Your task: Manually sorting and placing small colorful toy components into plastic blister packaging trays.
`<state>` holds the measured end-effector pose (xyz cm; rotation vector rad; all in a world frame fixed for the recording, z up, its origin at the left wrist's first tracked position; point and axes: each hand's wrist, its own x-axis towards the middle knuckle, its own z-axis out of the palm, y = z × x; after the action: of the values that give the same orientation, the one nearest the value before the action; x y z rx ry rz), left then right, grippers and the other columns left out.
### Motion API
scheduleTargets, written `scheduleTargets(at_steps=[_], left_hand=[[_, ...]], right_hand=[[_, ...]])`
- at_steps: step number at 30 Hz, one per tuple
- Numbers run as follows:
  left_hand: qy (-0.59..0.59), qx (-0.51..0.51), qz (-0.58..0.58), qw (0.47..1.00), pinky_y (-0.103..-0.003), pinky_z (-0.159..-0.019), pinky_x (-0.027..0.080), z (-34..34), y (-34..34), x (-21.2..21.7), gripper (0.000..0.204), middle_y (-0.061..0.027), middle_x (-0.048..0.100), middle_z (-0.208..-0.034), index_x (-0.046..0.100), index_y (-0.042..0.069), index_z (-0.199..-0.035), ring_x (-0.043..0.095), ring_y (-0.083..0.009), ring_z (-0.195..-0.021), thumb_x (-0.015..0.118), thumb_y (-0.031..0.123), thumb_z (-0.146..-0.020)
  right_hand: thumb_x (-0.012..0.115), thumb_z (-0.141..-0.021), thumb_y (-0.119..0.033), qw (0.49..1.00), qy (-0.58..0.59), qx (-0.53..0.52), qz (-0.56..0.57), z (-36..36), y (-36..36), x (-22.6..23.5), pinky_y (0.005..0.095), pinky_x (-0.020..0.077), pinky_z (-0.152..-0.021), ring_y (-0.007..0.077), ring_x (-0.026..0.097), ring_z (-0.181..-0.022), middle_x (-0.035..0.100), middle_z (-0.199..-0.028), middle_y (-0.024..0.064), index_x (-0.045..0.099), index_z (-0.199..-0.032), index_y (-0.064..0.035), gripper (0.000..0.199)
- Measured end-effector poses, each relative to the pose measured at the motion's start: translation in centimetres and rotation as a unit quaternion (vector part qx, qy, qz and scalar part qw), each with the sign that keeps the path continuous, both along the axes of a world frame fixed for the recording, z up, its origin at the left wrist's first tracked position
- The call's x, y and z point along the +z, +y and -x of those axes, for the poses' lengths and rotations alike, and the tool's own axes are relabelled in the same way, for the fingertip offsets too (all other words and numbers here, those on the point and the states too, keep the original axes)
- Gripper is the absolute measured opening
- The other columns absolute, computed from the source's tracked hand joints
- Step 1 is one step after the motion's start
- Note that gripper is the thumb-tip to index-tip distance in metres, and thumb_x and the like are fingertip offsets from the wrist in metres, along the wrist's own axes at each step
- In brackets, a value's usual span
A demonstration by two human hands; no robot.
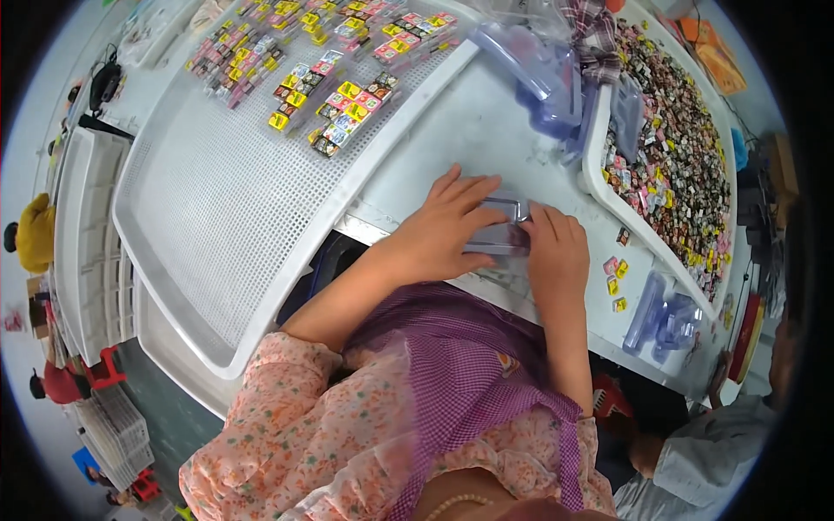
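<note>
On the white table edge in front of me lies a small clear plastic tray (502,240), bluish, with raised walls. My left hand (439,227) reaches over its left side, fingers spread apart and thumb stretched along the near edge. At the right end, my right hand (556,247) has its fingers curled onto the tray's rim and closed on it. What lies inside the tray is mostly hidden by my fingers.
A large white perforated tray (217,217) at left holds blocks of small coloured pieces (352,113). At right, a white bin (599,165) is heaped with loose pieces. Stacked clear plastic trays (539,74) lie at the back, others (665,317) near right. Another person's sleeve (712,451) shows lower right.
</note>
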<state>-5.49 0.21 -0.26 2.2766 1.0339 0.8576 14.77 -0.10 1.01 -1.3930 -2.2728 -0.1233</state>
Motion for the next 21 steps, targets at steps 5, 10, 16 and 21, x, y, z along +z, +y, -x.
scheduleTargets(at_steps=[5,10,16,21], left_hand=[[-0.003,0.001,0.015,1.0,-0.058,-0.112,0.018,-0.1,0.17,0.11,0.071,-0.0193,0.04,-0.141,0.05,0.011,-0.127,0.038,-0.0372,-0.13,0.082,0.024,-0.064],[0.006,0.01,0.019,1.0,-0.058,-0.113,0.018,-0.28,-0.01,0.51,0.078,-0.0192,0.042,-0.139,0.046,0.013,-0.132,0.038,-0.0371,-0.13,0.082,0.025,-0.064],[0.01,0.017,0.026,0.999,-0.058,-0.113,0.018,-0.49,0.09,0.7,0.083,-0.0186,0.043,-0.137,0.044,0.013,-0.135,0.039,-0.0372,-0.129,0.083,0.027,-0.063],[0.018,0.027,0.025,0.999,-0.058,-0.112,0.019,-0.54,0.12,0.93,0.087,-0.0184,0.045,-0.136,0.041,0.013,-0.137,0.04,-0.0369,-0.127,0.084,0.027,-0.062]], right_hand=[[0.07,-0.072,-0.005,0.999,-0.01,0.007,-0.031,-0.16,0.03,-0.05,0.0382,0.046,-0.074,0.0283,0.057,-0.084,0.06,-0.093,0.0093,0.063,-0.098,-0.0032,0.027],[0.07,-0.07,-0.006,1.0,0.007,0.008,-0.017,-0.23,0.21,0.28,0.0385,0.0442,-0.072,0.0278,0.055,-0.084,0.057,-0.091,0.0082,0.063,-0.095,-0.0044,0.026],[0.07,-0.071,-0.007,1.0,0.012,0.005,-0.028,-0.31,0.26,0.33,0.0386,0.0431,-0.072,0.0279,0.054,-0.083,0.055,-0.088,0.0078,0.06,-0.089,-0.0056,0.02],[0.068,-0.074,-0.008,0.999,0.042,-0.012,0.007,-0.44,0.58,-0.02,0.0396,0.0429,-0.072,0.0287,0.054,-0.084,0.054,-0.086,0.0083,0.056,-0.081,-0.006,0.015]])
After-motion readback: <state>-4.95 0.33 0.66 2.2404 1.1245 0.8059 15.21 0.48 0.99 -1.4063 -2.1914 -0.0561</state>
